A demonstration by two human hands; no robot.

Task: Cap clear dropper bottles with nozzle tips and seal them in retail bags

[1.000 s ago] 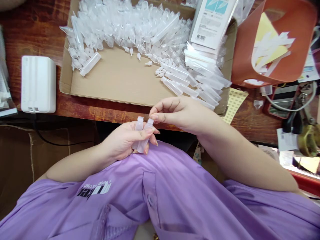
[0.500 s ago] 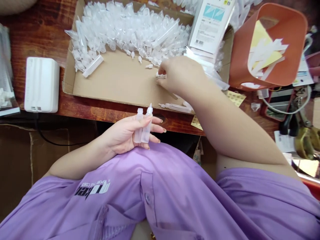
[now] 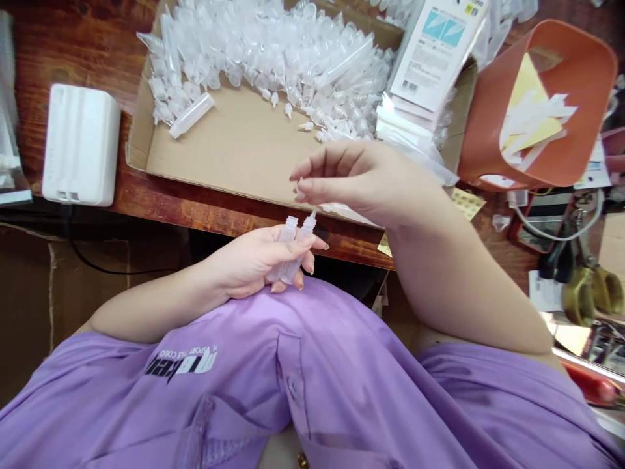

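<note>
My left hand [image 3: 263, 257], in front of the shirt, is closed around two small translucent dropper bottles. The left bottle [image 3: 289, 228] has a bare threaded neck. The right bottle [image 3: 308, 225] carries a pointed dropper tip. Just above them my right hand [image 3: 346, 182] pinches a small whitish piece [image 3: 299, 185] between thumb and forefinger; it looks like a dropper tip, mostly hidden by the fingers. Behind the hands lies a shallow cardboard box [image 3: 234, 156] with a heap of clear plastic bottles and tips [image 3: 273, 52]. A few loose tips [image 3: 289, 111] lie at the heap's near edge.
A white plastic device [image 3: 81, 146] with a black cable stands left of the box. To the right are a printed white box [image 3: 434, 52], an orange bin [image 3: 541, 52] of paper scraps and brass-handled scissors [image 3: 581, 296]. The wooden table edge [image 3: 215, 225] runs behind my left hand.
My right hand has drawn back from the cardboard box toward the bottles, bringing the small whitish piece. My left hand has shifted slightly right and the bottles lean more. The camera view has shifted a little.
</note>
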